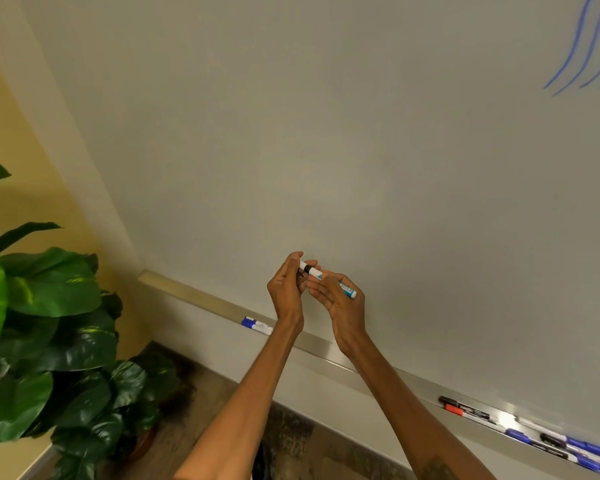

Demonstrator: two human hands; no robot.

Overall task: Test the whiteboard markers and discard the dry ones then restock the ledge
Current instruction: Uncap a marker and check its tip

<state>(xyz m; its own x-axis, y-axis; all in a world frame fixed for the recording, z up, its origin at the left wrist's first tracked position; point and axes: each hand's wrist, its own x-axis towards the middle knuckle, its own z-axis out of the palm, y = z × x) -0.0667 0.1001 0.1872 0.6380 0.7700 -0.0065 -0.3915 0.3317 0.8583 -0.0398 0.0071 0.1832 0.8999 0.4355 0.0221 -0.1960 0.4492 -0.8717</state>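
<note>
Marker mid-barrel hidden by right hand fingers gripping it; cap end lost in left hand pinch. Axis slants upper-L to lower-R, teal end low.

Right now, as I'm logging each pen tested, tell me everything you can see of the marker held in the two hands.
The marker is slim, white and plastic-looking, with a black band near its upper end and a teal barcoded label at its lower end. It slants before the whiteboard, above the ledge. The left hand pinches the banded end; the right hand grips the middle. Capped or not is unclear.
</note>
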